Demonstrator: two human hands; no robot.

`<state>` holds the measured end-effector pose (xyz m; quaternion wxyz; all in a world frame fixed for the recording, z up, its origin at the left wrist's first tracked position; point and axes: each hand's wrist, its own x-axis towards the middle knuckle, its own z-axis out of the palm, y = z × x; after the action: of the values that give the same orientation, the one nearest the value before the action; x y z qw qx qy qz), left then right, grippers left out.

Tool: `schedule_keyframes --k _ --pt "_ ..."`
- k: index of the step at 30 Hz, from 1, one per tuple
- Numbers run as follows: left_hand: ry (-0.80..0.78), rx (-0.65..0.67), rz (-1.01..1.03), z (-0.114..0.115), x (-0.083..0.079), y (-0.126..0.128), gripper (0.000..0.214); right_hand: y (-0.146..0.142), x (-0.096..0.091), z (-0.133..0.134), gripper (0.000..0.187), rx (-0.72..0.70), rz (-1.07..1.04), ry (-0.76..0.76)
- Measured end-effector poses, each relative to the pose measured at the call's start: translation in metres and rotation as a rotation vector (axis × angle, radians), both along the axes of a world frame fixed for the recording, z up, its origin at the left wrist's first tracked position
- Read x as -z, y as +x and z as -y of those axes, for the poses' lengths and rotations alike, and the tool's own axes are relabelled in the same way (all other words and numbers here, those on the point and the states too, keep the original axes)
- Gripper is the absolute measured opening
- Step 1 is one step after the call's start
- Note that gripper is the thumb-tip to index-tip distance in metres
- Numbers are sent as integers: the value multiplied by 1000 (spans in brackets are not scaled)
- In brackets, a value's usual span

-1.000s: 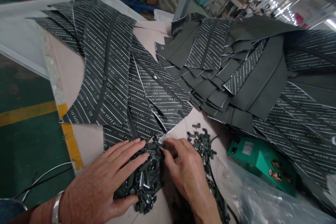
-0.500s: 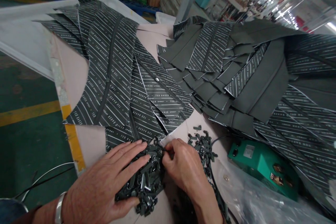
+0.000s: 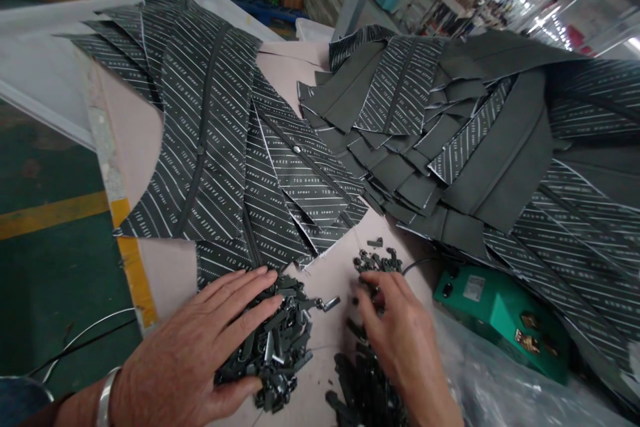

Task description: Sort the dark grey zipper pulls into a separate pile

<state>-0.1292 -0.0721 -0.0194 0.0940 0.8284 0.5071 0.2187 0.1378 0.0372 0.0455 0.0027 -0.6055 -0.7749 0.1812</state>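
- Pieces (image 3: 274,347) all over that desk (image 3: 170,267), lol. What step is this even?

- Looks like sorting through small dark fittings to me. The left heap (image 3: 289,320) sits by the left hand (image 3: 193,337), which is spread flat, fingertips on the edge of it and thumb out to the side.

- ok, and the right hand (image 3: 403,327)? Pinching one?

- Can't tell tbh. It's over at the right cluster (image 3: 389,259), fingers curled, thumb near the index, but it's too blurry to say if anything's between them.

- So what would the next move call for?

- Imo a light pinch, one piece without dragging its neighbours, cos they're all tangled together. Left hand's well placed to steady its heap.

- And that one poking out?

- Yeah, the stray piece (image 3: 331,304) juts from the left heap's right side. Easy to knock, I reckon. Striped fabric (image 3: 210,93) lies just beyond the heap, so stuff could slip under it.
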Motion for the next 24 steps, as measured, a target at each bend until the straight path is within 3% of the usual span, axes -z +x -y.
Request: schedule_keyframes --k 2,4,10,16,20,24 --pt "0 -6 1 0 0 0 71 -11 2 11 23 -119 -187 -144" --pt "3 -8 9 0 0 0 70 -23 6 20 34 -202 -244 -238" --pt "-5 7 24 -2 -3 0 67 -31 13 23 15 -240 -139 -217" --pt "15 10 23 -2 -5 0 67 -12 13 24 16 -230 -115 -134" --pt "1 23 30 -3 -6 0 65 1 3 31 23 -224 -335 -218" --pt "-38 28 38 -3 -7 1 65 2 -6 44 31 -318 -353 -345"
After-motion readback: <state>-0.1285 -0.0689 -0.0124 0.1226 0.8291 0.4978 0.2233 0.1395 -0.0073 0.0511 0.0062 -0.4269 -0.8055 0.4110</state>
